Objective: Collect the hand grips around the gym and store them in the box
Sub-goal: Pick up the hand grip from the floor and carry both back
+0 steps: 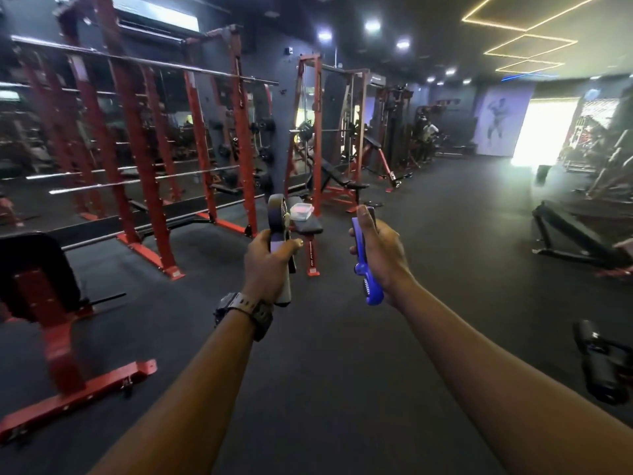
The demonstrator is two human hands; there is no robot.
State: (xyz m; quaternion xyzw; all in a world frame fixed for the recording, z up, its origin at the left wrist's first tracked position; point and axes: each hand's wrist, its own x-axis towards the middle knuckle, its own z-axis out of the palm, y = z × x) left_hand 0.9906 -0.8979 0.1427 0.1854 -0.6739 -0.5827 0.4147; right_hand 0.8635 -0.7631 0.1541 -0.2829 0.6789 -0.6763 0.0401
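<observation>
Left hand (270, 260) — fingers curled round a grey grip (279, 231), held upright; its rounded top rises above the fist and the handle ends show below it. A watch (245, 310) sits on that wrist.

Right hand (378, 255) — fingers and thumb wrapped round a blue grip (364, 269), held upright with the spring end down, below the palm.

Both arms are stretched forward at about the same height, the two grips near each other but apart.

Box (302, 212) — clear, lidded, something reddish inside; it lies on the black pad of a flat bench (310, 224) ahead, just past the grey grip as seen from the head.

Red racks (144, 159) line the mirrored wall at left, one carrying a bar (137, 60). A second red bench (51, 303) stands near left. Black dumbbell (601, 365) on the dark floor (342, 371) at right. Far end blurred.
</observation>
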